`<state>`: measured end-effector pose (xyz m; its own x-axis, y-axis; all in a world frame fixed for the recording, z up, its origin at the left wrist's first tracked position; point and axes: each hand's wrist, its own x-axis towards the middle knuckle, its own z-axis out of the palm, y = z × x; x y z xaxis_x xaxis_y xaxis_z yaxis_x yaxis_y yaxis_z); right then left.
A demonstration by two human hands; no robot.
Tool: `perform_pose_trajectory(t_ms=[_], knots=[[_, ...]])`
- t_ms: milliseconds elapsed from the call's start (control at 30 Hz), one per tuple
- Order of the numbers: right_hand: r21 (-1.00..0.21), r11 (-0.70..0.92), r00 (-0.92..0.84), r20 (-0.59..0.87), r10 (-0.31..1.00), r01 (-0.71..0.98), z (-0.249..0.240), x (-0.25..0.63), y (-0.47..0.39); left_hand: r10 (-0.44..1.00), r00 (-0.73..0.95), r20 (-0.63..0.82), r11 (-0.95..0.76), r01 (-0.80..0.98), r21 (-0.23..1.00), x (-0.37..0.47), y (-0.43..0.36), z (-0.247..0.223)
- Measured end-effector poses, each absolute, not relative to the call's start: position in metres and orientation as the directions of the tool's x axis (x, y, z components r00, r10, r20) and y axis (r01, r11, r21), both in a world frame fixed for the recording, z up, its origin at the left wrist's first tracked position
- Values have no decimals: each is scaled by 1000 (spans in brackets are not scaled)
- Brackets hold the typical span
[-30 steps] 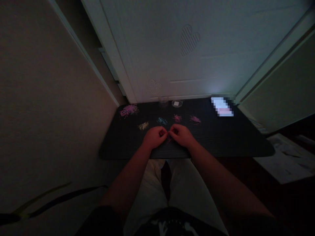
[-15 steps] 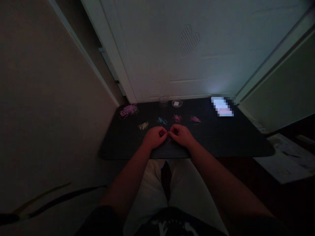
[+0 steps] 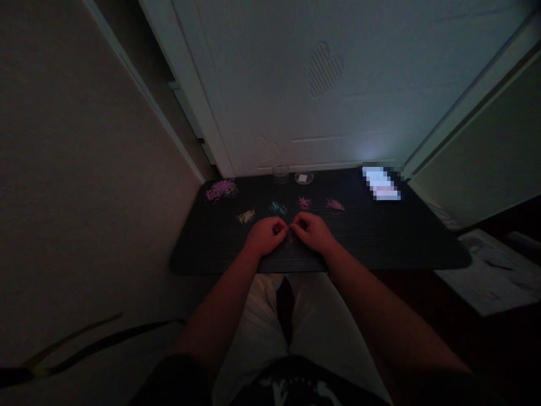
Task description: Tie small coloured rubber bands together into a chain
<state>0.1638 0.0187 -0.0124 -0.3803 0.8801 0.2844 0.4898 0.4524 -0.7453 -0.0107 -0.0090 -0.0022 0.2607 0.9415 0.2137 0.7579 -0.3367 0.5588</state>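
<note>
My left hand (image 3: 267, 234) and my right hand (image 3: 311, 230) meet at the near middle of the dark table (image 3: 380, 242). Both are closed, thumb and forefinger pinched, fingertips almost touching; whatever they hold is too small and dim to make out. Just below the fingertips lies a little cluster of thin pinkish pieces (image 3: 290, 239). Beyond the hands sit small piles of similar thin pieces: a yellowish pile (image 3: 246, 216), a blue pile (image 3: 278, 208), a pink pile (image 3: 304, 203) and a purplish-pink pile (image 3: 335, 205). At the far left is a larger mixed pile (image 3: 222, 190), mostly pink and purple.
Along the back edge stand a clear round container (image 3: 280, 174) and a clear round lid (image 3: 304, 178) with a white label. A lit, blurred-out screen (image 3: 381, 183) rests at the back right. A white door (image 3: 287, 84) with heart reliefs rises behind the table.
My right hand's fingertips have shifted very slightly up and away from the left hand's. The piles, container and lid stay where they were.
</note>
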Motion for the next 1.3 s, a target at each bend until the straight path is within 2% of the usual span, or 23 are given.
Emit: perform_pose_trajectory(t_ms=[267,467,567,833,1067,1133,1300], knots=[[-766,441,-358,291,887,468,-12,163,19,947,244,211,-322,733,599,-11,-9,-3],[-867,348,-199,293,935,356,-16,168,25,950,228,213,-311,738,598,-11,-8,-4],[-892,331,-196,281,940,309,-18,168,26,949,230,216,-315,732,605,-12,-9,-4],[-833,398,-345,270,899,384,-12,165,18,946,242,217,-325,726,606,-12,-8,-5],[-785,431,-349,292,891,444,-12,164,18,950,227,215,-312,733,604,-12,-8,-5],[-773,422,-291,315,904,475,-12,164,19,951,221,216,-309,729,610,-11,-8,-5],[-669,315,29,449,893,674,-13,170,28,950,221,219,-311,725,615,-11,-8,-5]])
